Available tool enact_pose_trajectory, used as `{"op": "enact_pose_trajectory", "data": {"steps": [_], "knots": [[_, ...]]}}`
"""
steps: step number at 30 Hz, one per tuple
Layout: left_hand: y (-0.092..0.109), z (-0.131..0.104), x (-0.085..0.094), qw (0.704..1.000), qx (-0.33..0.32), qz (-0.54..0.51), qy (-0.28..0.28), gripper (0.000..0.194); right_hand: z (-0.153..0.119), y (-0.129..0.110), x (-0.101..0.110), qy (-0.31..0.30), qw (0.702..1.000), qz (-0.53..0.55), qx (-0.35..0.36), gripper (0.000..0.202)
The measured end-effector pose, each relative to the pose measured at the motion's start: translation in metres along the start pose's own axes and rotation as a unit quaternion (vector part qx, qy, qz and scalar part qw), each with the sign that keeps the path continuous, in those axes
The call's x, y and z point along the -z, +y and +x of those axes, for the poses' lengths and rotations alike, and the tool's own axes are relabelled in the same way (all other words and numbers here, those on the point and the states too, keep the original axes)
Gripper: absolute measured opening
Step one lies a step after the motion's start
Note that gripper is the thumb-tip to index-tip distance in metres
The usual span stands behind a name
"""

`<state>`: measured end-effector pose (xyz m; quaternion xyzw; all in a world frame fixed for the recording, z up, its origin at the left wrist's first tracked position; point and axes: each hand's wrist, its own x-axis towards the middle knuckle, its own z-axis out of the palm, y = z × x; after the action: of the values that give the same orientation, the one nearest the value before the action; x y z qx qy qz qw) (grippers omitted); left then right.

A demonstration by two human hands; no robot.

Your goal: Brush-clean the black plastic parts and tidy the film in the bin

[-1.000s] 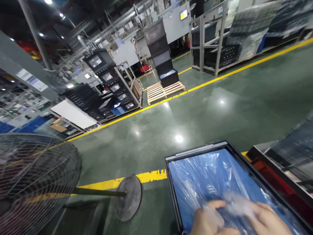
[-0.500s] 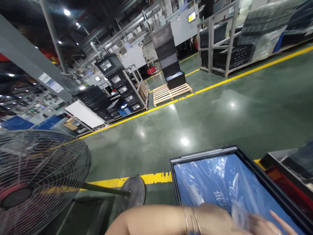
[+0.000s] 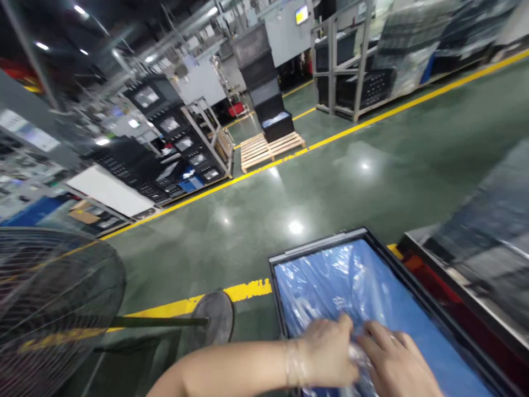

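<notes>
A black crate (image 3: 318, 249) stands at the bottom right, lined with a blue plastic bag (image 3: 367, 281) under clear film. My left hand (image 3: 330, 353) reaches in from the left and pinches a crumpled bit of clear plastic film (image 3: 359, 353) above the liner. Touching the same film from the right is my right hand (image 3: 397, 364), its fingers curled on it. A thin bracelet shows at my left wrist. What lies under the liner is hidden.
A large floor fan (image 3: 53, 309) lies tilted at the left, its round base (image 3: 215, 322) beside the crate. Yellow lines cross the green floor (image 3: 339, 182). A pallet (image 3: 268, 149) with stacked black crates stands far off. Racks line the left and back. Grey bins sit at the right.
My left forearm has drawn back a little and both hands are now together over the crate's liner, holding the clear film. The view has swung slightly to the right and blurred.
</notes>
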<state>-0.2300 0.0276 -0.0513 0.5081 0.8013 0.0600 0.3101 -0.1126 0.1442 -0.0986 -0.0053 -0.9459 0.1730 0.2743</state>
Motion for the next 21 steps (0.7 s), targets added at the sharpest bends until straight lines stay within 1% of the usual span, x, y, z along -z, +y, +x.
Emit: {"op": "enact_pose_trajectory", "data": {"steps": [1, 2, 3, 4, 5, 6, 7, 8, 10, 12, 13, 14, 15, 16, 17, 18, 19, 21], "knots": [[0.006, -0.009, 0.007, 0.992, -0.076, 0.091, 0.039, 0.03, 0.005, -0.004, 0.006, -0.025, 0.999, -0.004, -0.03, 0.03], [0.011, -0.017, 0.013, 0.975, -0.139, 0.154, 0.077, 0.025, 0.01, -0.006, 0.011, -0.048, 0.997, -0.009, -0.054, 0.032], [0.014, -0.023, 0.018, 0.964, -0.178, 0.173, 0.095, 0.022, 0.013, -0.008, 0.015, -0.069, 0.995, -0.015, -0.076, 0.037], [0.015, -0.027, 0.023, 0.961, -0.199, 0.166, 0.1, 0.02, 0.015, -0.008, 0.019, -0.087, 0.992, -0.018, -0.088, 0.046], [0.016, -0.028, 0.027, 0.971, -0.187, 0.12, 0.091, 0.016, 0.016, -0.007, 0.023, -0.101, 0.99, -0.017, -0.099, 0.058], [0.015, -0.027, 0.03, 0.985, -0.151, 0.048, 0.064, 0.016, 0.015, -0.007, 0.029, -0.11, 0.988, -0.012, -0.106, 0.068], [0.014, -0.024, 0.033, 0.994, -0.101, -0.033, 0.027, 0.019, 0.013, -0.006, 0.036, -0.113, 0.987, -0.008, -0.111, 0.072], [0.012, -0.02, 0.036, 0.992, -0.046, -0.112, -0.016, 0.024, 0.01, -0.006, 0.044, -0.112, 0.987, -0.007, -0.114, 0.07], [0.007, -0.011, 0.041, 0.966, 0.039, -0.231, -0.105, 0.032, 0.001, -0.011, 0.061, -0.087, 0.988, 0.005, -0.13, 0.051], [0.003, -0.005, 0.044, 0.939, 0.075, -0.29, -0.17, 0.035, -0.007, -0.021, 0.076, -0.053, 0.98, 0.062, -0.18, 0.024], [0.002, -0.003, 0.044, 0.925, 0.084, -0.317, -0.193, 0.036, -0.011, -0.027, 0.08, -0.053, 0.969, 0.104, -0.219, 0.025], [0.002, -0.002, 0.045, 0.913, 0.087, -0.341, -0.208, 0.035, -0.013, -0.035, 0.082, -0.073, 0.951, 0.146, -0.261, 0.037], [0.002, -0.002, 0.046, 0.905, 0.084, -0.357, -0.215, 0.034, -0.014, -0.043, 0.081, -0.11, 0.931, 0.178, -0.298, 0.048], [0.003, -0.003, 0.046, 0.902, 0.079, -0.364, -0.218, 0.033, -0.013, -0.05, 0.076, -0.155, 0.913, 0.195, -0.324, 0.054], [0.005, -0.004, 0.047, 0.902, 0.072, -0.364, -0.218, 0.033, -0.012, -0.056, 0.069, -0.196, 0.898, 0.201, -0.339, 0.057], [0.006, -0.005, 0.048, 0.908, 0.065, -0.356, -0.213, 0.033, -0.011, -0.06, 0.06, -0.223, 0.889, 0.201, -0.344, 0.059], [0.006, -0.005, 0.048, 0.918, 0.06, -0.338, -0.199, 0.032, -0.01, -0.062, 0.051, -0.237, 0.886, 0.199, -0.344, 0.06], [0.003, -0.002, 0.048, 0.949, 0.054, -0.273, -0.145, 0.029, -0.013, -0.061, 0.031, -0.235, 0.889, 0.186, -0.347, 0.061]]}}
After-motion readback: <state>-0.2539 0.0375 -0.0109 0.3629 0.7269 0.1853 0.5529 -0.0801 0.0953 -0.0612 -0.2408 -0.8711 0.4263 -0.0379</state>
